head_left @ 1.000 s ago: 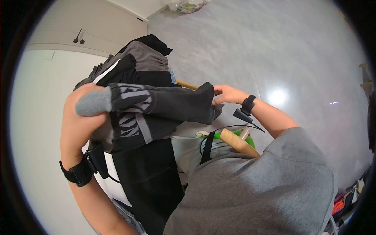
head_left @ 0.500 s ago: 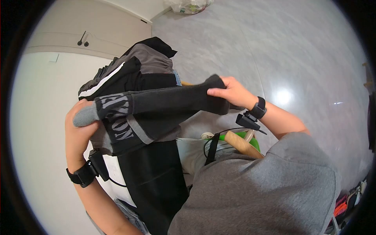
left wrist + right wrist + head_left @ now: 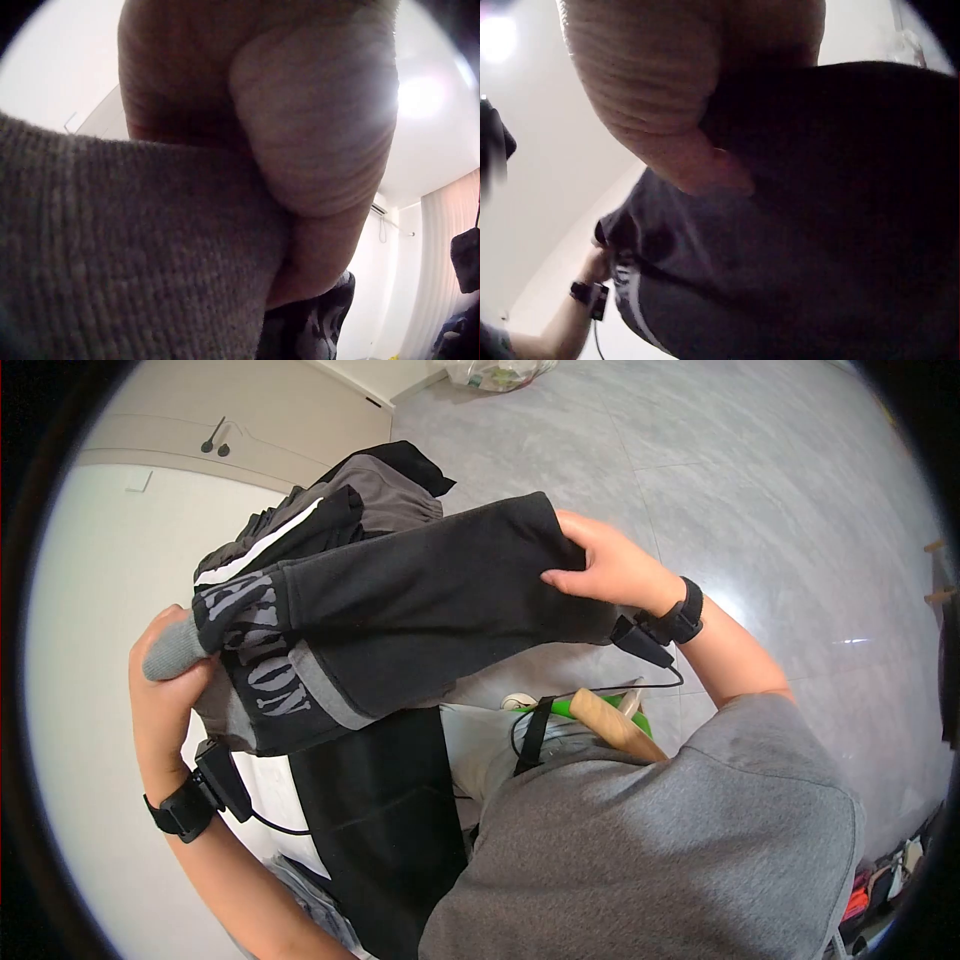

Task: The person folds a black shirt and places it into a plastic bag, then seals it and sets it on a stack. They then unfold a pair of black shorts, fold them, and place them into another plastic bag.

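A black garment (image 3: pixel 430 585) with pale grey lettering and a grey band stretches between my two hands in the head view. My left hand (image 3: pixel 158 705) grips its end at the grey ribbed cuff (image 3: pixel 172 650), and the ribbing fills much of the left wrist view. At the opposite, wider end, my right hand (image 3: pixel 625 570) pinches the cloth, its thumb on the near face and the other fingers partly hidden behind. The right wrist view shows that thumb (image 3: pixel 712 176) against the dark fabric. Behind the garment lie piled clothes (image 3: pixel 390 495), grey and black with a white stripe.
A black cloth (image 3: pixel 375 810) lies below the garment, nearer my body. Beside my waist are a wooden piece (image 3: pixel 610 725) and a green object (image 3: pixel 560 707). Grey tiled floor (image 3: pixel 720 490) spreads to the right. A plastic bag (image 3: pixel 497 372) sits at the far wall.
My right hand has taken hold of the garment's wide end and moved up and right. The cloth, bunched before, is now spread flatter and wider. The left hand keeps its hold, shifted slightly left.
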Demonstrator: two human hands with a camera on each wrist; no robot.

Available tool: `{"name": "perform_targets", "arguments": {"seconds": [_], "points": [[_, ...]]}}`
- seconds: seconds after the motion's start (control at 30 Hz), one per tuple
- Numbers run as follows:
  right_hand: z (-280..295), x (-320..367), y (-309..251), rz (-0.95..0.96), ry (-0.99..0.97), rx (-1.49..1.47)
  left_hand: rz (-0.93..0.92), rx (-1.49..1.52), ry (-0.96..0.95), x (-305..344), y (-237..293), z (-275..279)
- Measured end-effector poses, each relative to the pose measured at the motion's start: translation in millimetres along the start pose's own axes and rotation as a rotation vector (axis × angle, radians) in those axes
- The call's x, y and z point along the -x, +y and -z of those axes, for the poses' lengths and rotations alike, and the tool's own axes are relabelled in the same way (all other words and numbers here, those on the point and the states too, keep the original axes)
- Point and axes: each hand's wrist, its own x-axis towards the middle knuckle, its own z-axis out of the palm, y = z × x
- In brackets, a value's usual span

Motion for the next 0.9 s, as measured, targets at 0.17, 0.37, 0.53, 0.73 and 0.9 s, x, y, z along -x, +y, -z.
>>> {"name": "perform_targets", "arguments": {"seconds": [0.17, 0.37, 0.53, 0.73, 0.9], "points": [[-16, 4, 1, -0.223, 0.052, -0.253, -0.081, -0.055, 0.066, 12, 4, 27], [-27, 13, 87, -0.141, 0.041, -0.018, -0.238, -0.283, -0.045, 2, 46, 20], [-56, 33, 116, -0.213, -0.021, 0.111, -0.297, -0.452, -0.024, 10, 42, 59], [-85, 69, 140, -0.285, 0.035, 0.135, -0.111, -0.482, 0.194, 36, -19, 144], [-99, 88, 125, -0.253, -0.024, 0.223, 0.003, -0.388, 0.147, 46, -61, 205]]}}
